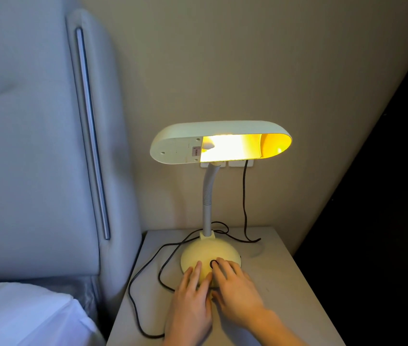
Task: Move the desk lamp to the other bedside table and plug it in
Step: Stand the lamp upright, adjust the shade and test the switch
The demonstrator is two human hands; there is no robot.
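Observation:
A white desk lamp (220,142) with a flexible neck stands lit on the bedside table (280,283). Its round base (209,253) carries a dark round switch (213,263). My left hand (191,303) lies flat on the front of the base, fingers spread. My right hand (237,290) rests beside it with fingertips at the switch. The black cord (244,196) runs from a wall socket (240,163) behind the lamp head down to the table and loops loosely around the base.
A padded grey headboard (35,146) stands to the left of the table, with white bedding (23,315) at the lower left. A beige wall is behind. A dark area fills the right side.

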